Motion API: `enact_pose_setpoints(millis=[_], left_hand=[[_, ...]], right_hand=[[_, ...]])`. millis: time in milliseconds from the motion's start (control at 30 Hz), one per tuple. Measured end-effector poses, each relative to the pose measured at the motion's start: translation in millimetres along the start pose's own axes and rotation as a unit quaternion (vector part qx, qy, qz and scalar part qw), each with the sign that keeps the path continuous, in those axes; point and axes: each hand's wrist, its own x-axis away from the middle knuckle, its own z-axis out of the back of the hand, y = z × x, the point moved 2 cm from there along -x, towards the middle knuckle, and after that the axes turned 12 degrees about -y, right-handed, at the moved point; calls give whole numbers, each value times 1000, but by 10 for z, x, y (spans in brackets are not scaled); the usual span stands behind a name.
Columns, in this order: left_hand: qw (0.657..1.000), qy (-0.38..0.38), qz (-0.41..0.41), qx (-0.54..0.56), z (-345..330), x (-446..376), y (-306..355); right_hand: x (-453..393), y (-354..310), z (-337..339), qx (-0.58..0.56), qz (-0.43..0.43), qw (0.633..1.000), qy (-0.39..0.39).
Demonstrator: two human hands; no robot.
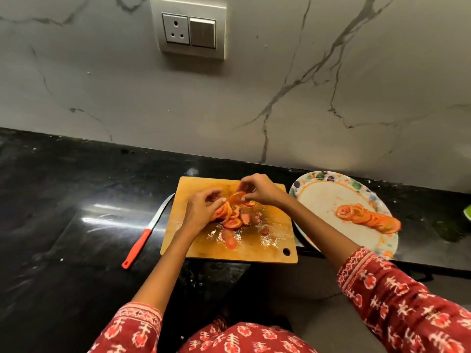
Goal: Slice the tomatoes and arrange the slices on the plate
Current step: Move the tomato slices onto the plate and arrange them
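A wet wooden cutting board (pixel 254 250) lies on the black counter with a heap of tomato slices (pixel 233 221) in its middle. My left hand (pixel 201 210) grips a stack of slices at the heap's left side. My right hand (pixel 257 188) pinches one tomato slice (pixel 237 197) lifted just above the heap. To the right stands a patterned plate (pixel 321 197) with a row of overlapping slices (pixel 369 220) running toward its right rim. A red-handled knife (pixel 142 238) rests on the counter left of the board, untouched.
The marble wall with a socket panel (pixel 188 28) rises right behind the board and plate. A green object (pixel 467 212) peeks in at the right edge. Black counter (pixel 63 200) stretches to the left of the knife.
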Motion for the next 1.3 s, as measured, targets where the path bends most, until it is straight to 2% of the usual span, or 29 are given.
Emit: enact_pose_setpoints(millis=[133,233,333,400,500,567,700,800,1033,1300], left_hand=[[1000,-7,-23,4,64,21,132],[998,67,16,0,221,75,-31],[991,123,58,14,396,177,-281],[987,136,82,15,461,244,-386],[985,145,96,16,479,312,-450],[983,151,100,23,462,330,-455],[984,145,98,19,405,323,-431],[985,142,96,34,365,300,-409],[991,124,50,30,186,133,-116],[1000,10,-5,0,-463,-268,286]], right_hand=[[-67,-343,40,-41,56,997,-13],[-159,-478,-14,-70,65,995,42],[-277,-456,-65,-46,10,995,85],[-343,-394,-172,9,-47,997,58],[-388,-356,-454,94,-109,989,-29],[-404,-346,-573,104,-129,985,-48],[-417,-357,-497,59,-102,993,-16],[-356,-322,-333,-37,-71,997,-15],[85,-41,77,-251,-29,968,2],[700,694,258,-263,-108,952,109]])
